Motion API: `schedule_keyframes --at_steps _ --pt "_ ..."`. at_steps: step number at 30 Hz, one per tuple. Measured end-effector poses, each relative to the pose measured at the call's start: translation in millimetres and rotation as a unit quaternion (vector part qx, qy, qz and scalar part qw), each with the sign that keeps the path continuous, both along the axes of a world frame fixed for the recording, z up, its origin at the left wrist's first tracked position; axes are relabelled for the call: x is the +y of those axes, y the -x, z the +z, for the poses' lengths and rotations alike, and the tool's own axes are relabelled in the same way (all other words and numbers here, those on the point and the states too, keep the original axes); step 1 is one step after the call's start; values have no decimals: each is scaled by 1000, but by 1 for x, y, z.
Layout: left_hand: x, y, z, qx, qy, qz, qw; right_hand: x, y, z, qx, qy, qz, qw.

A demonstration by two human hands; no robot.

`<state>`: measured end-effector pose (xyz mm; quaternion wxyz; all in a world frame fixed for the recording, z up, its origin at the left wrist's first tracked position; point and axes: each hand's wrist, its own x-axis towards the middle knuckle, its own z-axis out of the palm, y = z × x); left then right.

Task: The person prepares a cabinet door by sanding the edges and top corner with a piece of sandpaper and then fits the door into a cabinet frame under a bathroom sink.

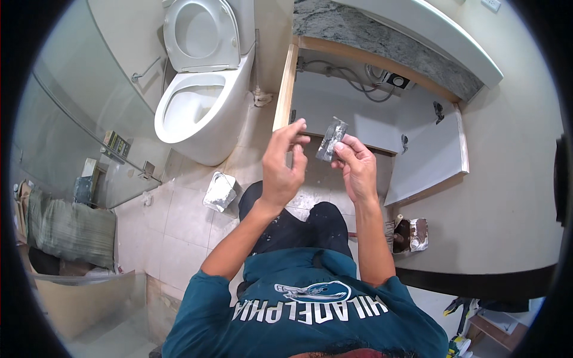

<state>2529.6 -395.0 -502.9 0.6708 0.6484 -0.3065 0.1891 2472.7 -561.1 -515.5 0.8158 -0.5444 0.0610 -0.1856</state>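
Note:
My right hand grips a small dark rectangular piece with whitish smears, thumb over its lower part; it looks like a flat tool or plate, too small to tell. My left hand is raised just left of it, fingers apart and slightly curved, holding nothing. Both are in front of an open under-sink cabinet, with a grey hose inside and hinges on its right door. The left door's pale wooden edge rises behind my left hand.
A toilet stands at upper left, a white smeared container on the tiled floor before it. A smeared container sits by the right wall. Glass panels and a greenish bundle are at left; a marbled counter overhangs the cabinet.

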Motion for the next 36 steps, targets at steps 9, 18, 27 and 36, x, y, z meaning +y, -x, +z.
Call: schedule_keyframes --at_steps 9,18,27,36 --pt "5 -12 14 240 16 -199 950 6 8 9 -40 130 9 991" --pt "-4 -14 8 270 116 -230 928 7 9 9 -52 115 -12 992" --pt "10 -16 8 321 127 -234 909 2 12 22 -229 356 -108 900" --pt "2 -4 10 380 264 -257 849 11 -6 18 -145 206 -2 968"
